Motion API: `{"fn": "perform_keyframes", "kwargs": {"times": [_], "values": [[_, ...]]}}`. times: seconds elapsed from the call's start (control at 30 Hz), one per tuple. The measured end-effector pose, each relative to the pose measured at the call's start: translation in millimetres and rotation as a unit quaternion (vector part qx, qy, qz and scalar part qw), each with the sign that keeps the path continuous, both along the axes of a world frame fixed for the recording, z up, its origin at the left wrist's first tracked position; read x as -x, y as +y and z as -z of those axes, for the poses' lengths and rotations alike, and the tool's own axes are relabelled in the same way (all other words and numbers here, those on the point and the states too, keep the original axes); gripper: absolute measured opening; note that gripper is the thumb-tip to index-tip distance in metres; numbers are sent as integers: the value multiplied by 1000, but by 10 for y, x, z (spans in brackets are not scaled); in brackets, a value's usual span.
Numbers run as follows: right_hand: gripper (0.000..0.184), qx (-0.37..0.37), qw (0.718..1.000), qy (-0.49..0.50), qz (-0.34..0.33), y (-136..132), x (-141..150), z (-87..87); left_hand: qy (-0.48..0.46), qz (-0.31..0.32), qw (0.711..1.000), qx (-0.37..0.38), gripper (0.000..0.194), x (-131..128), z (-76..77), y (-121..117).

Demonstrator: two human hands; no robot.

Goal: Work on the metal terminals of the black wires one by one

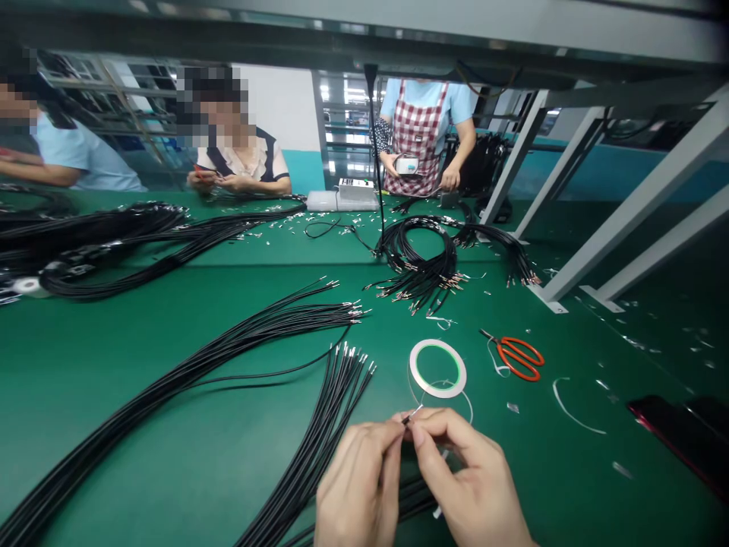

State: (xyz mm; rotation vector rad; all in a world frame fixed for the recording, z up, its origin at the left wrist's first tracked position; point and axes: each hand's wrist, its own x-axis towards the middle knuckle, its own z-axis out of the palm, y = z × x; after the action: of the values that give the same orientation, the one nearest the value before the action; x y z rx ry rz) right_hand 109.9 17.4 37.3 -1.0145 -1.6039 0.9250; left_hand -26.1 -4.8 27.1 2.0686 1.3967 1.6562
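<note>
My left hand (361, 482) is closed, its thumb and fingertips pinching a black cable (406, 420) close to its silvery tip. From the other side, my right hand (472, 479) pinches at the same cable end, so the fingertips of both hands nearly meet. Just beyond them lies a flat white roll of tape (418, 381) with a green inner ring, and a thin loose strip curls around it. To the left, a bundle of black cables (310, 448) with bare silvery ends lies on the green tabletop (228, 463). More black cable passes beneath my hands, partly hidden.
Orange-handled scissors (519, 357) lie right of the tape, near scattered clear scraps. A longer cable bundle (187, 361) stretches leftward; coiled cables (418, 258) lie farther back. Metal legs (643, 190) stand at right under an overhead shelf (319, 45). Three people work across the table.
</note>
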Motion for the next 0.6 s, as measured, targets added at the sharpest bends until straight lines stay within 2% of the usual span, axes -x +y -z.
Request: {"fn": "perform_keyframes", "kwargs": {"times": [0.2,0.4,0.6], "values": [[12,0,1000,-15,-2,9,1,-12,25,13,1000,11,33,19,19,2],[15,35,999,-4,9,2,22,-28,27,12,1000,-8,34,9,36,3],[17,78,997,21,-8,20,20,-70,24,8,999,-20,36,1,84,14]]}}
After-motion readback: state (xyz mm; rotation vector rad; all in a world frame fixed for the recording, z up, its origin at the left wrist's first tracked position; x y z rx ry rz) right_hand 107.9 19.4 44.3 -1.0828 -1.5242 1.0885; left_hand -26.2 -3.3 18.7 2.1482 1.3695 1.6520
